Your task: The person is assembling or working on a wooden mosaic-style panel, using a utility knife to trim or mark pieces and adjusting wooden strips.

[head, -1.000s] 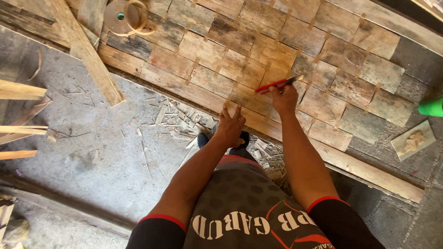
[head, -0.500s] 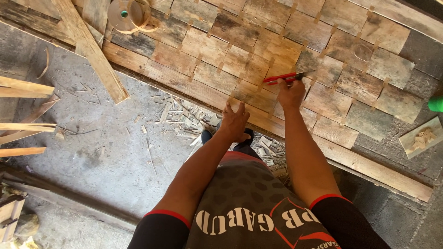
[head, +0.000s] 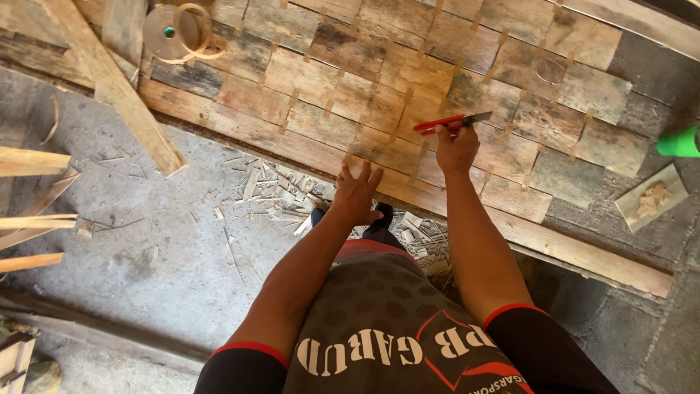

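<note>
Weathered wooden panel (head: 408, 95) of flat staggered rough slats lies on the grey concrete floor (head: 146, 255). Right hand (head: 456, 148) is closed around a red-handled tool (head: 452, 122) with a thin metal blade, over the panel's middle. Left hand (head: 357, 195), fingers spread and empty, presses on the panel's near edge. Splintery wood shavings (head: 284, 191) lie just below that edge.

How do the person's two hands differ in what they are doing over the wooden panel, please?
The right hand is closed in a grip on a red-handled cutter; the left hand is empty, fingers spread. The right hand reaches farther onto the woven panel of wooden pieces; the left hand sits at its near edge. Both are bare.
</note>
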